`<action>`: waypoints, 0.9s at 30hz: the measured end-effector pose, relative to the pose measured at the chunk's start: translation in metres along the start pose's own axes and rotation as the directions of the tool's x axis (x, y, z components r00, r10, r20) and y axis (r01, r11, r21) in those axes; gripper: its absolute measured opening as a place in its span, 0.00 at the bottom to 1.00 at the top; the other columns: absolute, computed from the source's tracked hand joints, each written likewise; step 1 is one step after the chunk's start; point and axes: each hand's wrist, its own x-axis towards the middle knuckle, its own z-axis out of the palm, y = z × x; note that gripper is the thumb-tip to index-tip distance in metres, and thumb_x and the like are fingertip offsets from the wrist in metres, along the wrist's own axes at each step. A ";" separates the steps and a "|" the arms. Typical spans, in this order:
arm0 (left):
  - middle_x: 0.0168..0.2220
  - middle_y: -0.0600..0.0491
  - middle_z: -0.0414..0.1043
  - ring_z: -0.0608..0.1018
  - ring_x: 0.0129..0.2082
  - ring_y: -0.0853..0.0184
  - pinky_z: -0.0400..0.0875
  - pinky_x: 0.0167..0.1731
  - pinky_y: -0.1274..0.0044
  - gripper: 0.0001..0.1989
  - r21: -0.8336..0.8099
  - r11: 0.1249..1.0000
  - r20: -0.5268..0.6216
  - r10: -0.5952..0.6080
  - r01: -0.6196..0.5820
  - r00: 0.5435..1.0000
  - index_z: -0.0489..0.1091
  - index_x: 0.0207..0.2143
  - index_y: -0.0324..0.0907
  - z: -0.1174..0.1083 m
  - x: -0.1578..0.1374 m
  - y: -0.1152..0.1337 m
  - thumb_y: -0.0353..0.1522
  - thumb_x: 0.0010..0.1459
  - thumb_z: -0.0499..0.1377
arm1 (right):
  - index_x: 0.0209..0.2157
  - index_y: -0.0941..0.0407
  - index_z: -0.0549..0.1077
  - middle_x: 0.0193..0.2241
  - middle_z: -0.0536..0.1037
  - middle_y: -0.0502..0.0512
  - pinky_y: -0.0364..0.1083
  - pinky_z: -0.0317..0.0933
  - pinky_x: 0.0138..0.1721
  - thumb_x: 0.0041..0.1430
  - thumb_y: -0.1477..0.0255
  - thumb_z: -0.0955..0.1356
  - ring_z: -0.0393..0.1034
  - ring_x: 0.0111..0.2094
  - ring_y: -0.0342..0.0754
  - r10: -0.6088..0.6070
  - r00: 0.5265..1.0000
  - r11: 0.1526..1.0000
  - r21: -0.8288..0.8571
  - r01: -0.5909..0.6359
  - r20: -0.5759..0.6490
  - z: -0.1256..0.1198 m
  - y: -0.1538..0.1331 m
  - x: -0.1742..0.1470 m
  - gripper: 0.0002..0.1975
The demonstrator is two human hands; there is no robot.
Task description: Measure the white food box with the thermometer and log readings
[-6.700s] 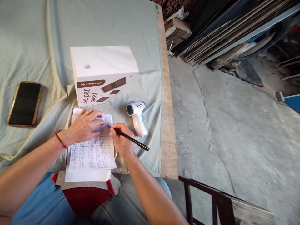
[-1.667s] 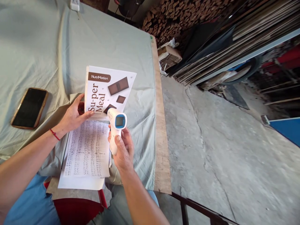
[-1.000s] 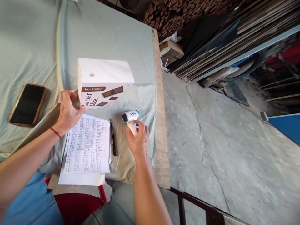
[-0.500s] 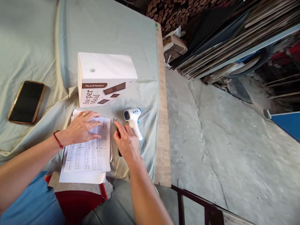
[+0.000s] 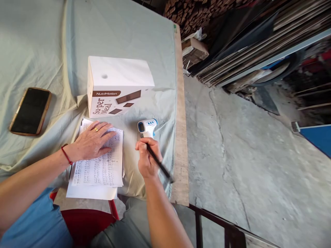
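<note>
My left hand (image 5: 97, 141) lies flat with fingers spread on a stack of handwritten paper sheets (image 5: 98, 175). To the right of the stack, my right hand (image 5: 148, 156) is closed round a dark pen (image 5: 160, 165), raised over the cloth. The pen slants from the fingertips down toward the right, its lower end blurred by motion. Just beyond my right hand lies a white and blue infrared thermometer (image 5: 147, 126), its handle partly hidden by the hand. Behind the papers stands a white box (image 5: 120, 72) printed "NutriMotion Su-per Meal".
A phone (image 5: 31, 111) in a brown case lies at the left on the cloth-covered table (image 5: 124, 31). The table's wooden edge (image 5: 181, 137) runs along the right, with concrete floor (image 5: 248, 155) beyond. A red stool (image 5: 85, 227) shows below.
My right hand has picked the pen up from the cloth and turned it, moving slightly right, before the thermometer's handle. My left hand stays on the papers, its fingers a little flatter.
</note>
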 end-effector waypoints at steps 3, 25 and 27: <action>0.65 0.37 0.62 0.66 0.65 0.47 0.59 0.65 0.57 0.26 0.028 0.999 -0.023 0.015 -0.014 1.000 0.65 0.62 0.38 0.002 0.005 -0.008 0.42 0.67 0.60 | 0.46 0.51 0.76 0.28 0.76 0.50 0.50 0.69 0.36 0.69 0.60 0.63 0.73 0.31 0.47 0.075 0.996 0.982 0.175 -0.067 -0.038 0.009 -0.009 -0.002 0.15; 0.51 0.46 0.74 0.74 0.54 0.55 0.70 0.54 0.64 0.07 0.062 0.996 -0.194 0.078 -0.068 0.978 0.79 0.41 0.41 0.005 0.008 0.000 0.34 0.67 0.62 | 0.30 0.52 0.74 0.22 0.76 0.47 0.45 0.67 0.27 0.57 0.63 0.67 0.69 0.23 0.45 0.153 0.988 0.987 -0.053 -0.153 -0.002 0.043 -0.012 0.004 0.08; 0.51 0.46 0.74 0.73 0.54 0.55 0.70 0.54 0.64 0.07 0.065 0.996 -0.200 0.079 -0.067 0.977 0.79 0.42 0.41 0.005 0.008 0.000 0.34 0.66 0.63 | 0.30 0.52 0.73 0.23 0.77 0.47 0.45 0.67 0.28 0.57 0.63 0.67 0.69 0.23 0.45 0.149 0.989 0.987 -0.062 -0.148 0.010 0.044 -0.011 0.004 0.08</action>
